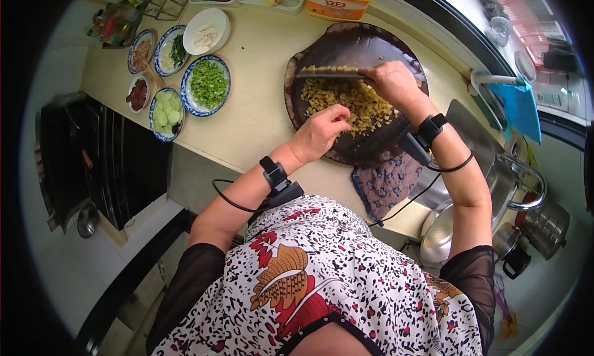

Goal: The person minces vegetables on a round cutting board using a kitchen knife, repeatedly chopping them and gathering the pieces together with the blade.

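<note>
My right hand (pixel 392 85) is wrapped round the handle of a knife (pixel 329 74), whose blade stretches left above the far side of the chopped food. Bits of food cling along the blade's upper edge. Small yellow-brown chopped pieces (pixel 356 103) lie in a loose heap on a round dark cutting board (pixel 365 40). At the heap's near left edge is my left hand (pixel 322 132), fingers curled and pinched together; what they hold, if anything, is hidden.
On the left of the counter (pixel 260 102) stand a plate of chopped greens (pixel 209 84), a plate of pale green slices (pixel 167 111), a white bowl (pixel 207 31) and several smaller dishes. A yellow jug (pixel 340 0) is behind the board, a cloth (pixel 391 186) before it, a sink (pixel 461 139) right.
</note>
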